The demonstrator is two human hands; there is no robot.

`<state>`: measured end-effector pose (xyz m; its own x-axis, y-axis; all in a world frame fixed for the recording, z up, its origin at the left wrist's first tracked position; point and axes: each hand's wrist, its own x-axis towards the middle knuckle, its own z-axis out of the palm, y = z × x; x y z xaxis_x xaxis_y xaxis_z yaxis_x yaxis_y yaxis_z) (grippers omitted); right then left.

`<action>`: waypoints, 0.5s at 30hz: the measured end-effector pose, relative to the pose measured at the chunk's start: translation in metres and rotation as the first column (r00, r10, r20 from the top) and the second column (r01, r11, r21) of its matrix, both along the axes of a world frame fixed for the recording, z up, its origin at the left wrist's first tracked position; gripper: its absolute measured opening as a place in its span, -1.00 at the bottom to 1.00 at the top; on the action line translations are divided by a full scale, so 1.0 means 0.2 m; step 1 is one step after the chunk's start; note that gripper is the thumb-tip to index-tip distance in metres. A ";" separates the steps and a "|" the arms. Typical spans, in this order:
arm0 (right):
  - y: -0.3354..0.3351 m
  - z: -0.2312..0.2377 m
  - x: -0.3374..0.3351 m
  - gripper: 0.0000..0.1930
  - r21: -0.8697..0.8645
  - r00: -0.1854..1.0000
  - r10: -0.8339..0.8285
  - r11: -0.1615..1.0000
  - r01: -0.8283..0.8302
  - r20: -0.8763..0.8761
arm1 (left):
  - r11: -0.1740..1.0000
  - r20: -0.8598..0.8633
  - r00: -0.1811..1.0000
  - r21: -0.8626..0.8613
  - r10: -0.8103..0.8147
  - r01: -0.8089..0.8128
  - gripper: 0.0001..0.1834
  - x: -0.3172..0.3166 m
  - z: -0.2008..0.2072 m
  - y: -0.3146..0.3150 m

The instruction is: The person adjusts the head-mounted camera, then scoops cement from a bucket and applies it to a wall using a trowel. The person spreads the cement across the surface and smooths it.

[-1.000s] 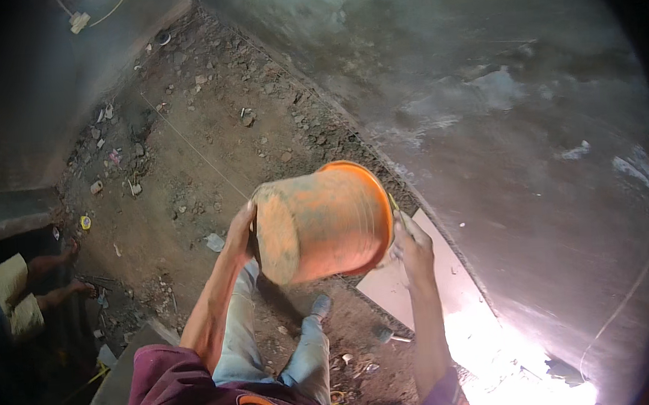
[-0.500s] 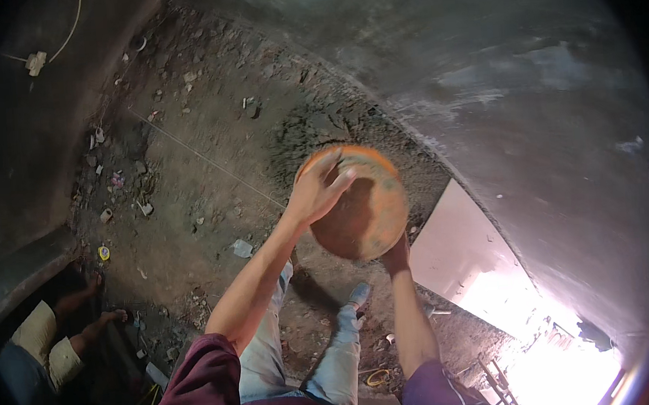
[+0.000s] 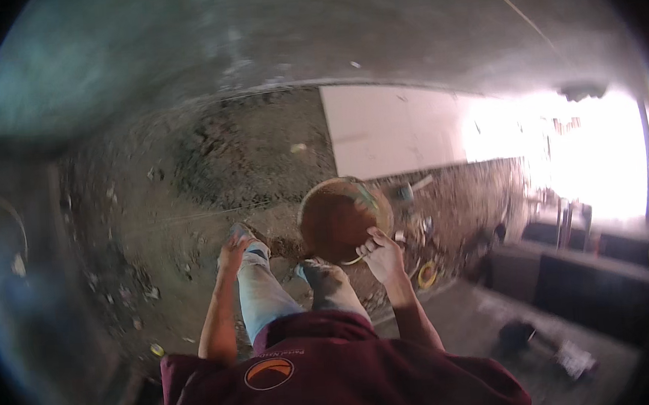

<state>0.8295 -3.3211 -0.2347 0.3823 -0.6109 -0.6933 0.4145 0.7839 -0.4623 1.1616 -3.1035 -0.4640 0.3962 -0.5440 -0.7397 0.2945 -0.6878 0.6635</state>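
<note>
A round orange-brown bucket (image 3: pixel 338 220) hangs in front of my legs, its reddish-brown inside facing up. My right hand (image 3: pixel 381 254) is closed at the bucket's near right edge, where a pale curved handle shows beside the fingers. By my left shin, apart from the bucket, my left hand (image 3: pixel 235 252) hangs down with nothing seen in it. Its fingers look loosely apart, though slightly blurred.
A dark patch of loose soil (image 3: pixel 223 157) lies on the dirt floor ahead. Beyond the bucket a pale flat board (image 3: pixel 391 130) rests along the wall. A yellow coil (image 3: pixel 427 274) and rubble lie to the right, near a grey ledge (image 3: pixel 491 326). Bright light enters at far right.
Both hands were on the bucket, raised and tipped over the floor. The left hand has let go and dropped to my side; the bucket now hangs lower from the right. The view has turned right.
</note>
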 end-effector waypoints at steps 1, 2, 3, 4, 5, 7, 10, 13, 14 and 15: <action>0.02 0.03 -0.13 -0.75 -0.090 0.998 0.005 0.996 -0.010 -0.063 | 0.999 0.043 0.999 -0.032 -0.002 0.003 -0.36 -0.04 0.02 0.04; 0.06 0.06 -0.25 -0.72 -0.159 0.986 -0.018 0.987 -0.009 -0.166 | 0.989 0.132 0.981 -0.022 -0.145 0.149 -0.37 -0.04 0.05 0.11; 0.07 0.10 -0.39 -0.69 -0.227 0.963 -0.037 0.974 -0.025 -0.265 | 0.969 0.218 0.947 -0.012 -0.237 0.246 -0.37 -0.08 0.07 0.13; 0.07 0.16 -0.55 -0.60 -0.289 0.944 -0.094 0.957 -0.002 -0.317 | 0.964 0.216 0.940 0.096 -0.264 0.248 -0.37 -0.10 0.09 0.16; 0.08 0.23 -0.73 -0.60 -0.315 0.939 -0.156 0.947 0.054 -0.307 | 0.953 0.220 0.937 0.202 -0.270 0.226 -0.37 -0.15 0.10 0.21; 0.09 0.37 -1.07 -0.58 -0.386 0.905 -0.303 0.905 0.176 -0.298 | 0.957 0.137 0.974 0.255 -0.178 0.139 -0.39 -0.22 0.09 0.23; 0.17 0.52 -1.46 -0.59 -0.473 0.809 -0.469 0.836 0.278 -0.354 | 0.813 0.217 0.802 0.341 -0.557 0.472 -0.55 -0.40 0.05 0.14; 0.26 0.61 -1.77 -0.63 -0.548 0.636 -0.642 0.744 0.383 -0.428 | 0.851 0.178 0.849 0.290 -0.497 0.438 -0.56 -0.68 0.09 0.00; 0.30 0.62 -1.85 -0.64 -0.535 0.568 -0.710 0.697 0.478 -0.417 | 0.813 0.164 0.811 0.291 -0.561 0.504 -0.54 -0.77 0.12 -0.08; 0.34 0.63 -1.93 -0.65 -0.536 0.501 -0.772 0.634 0.557 -0.392 | 0.783 0.162 0.775 0.270 -0.610 0.560 -0.53 -0.86 0.15 -0.16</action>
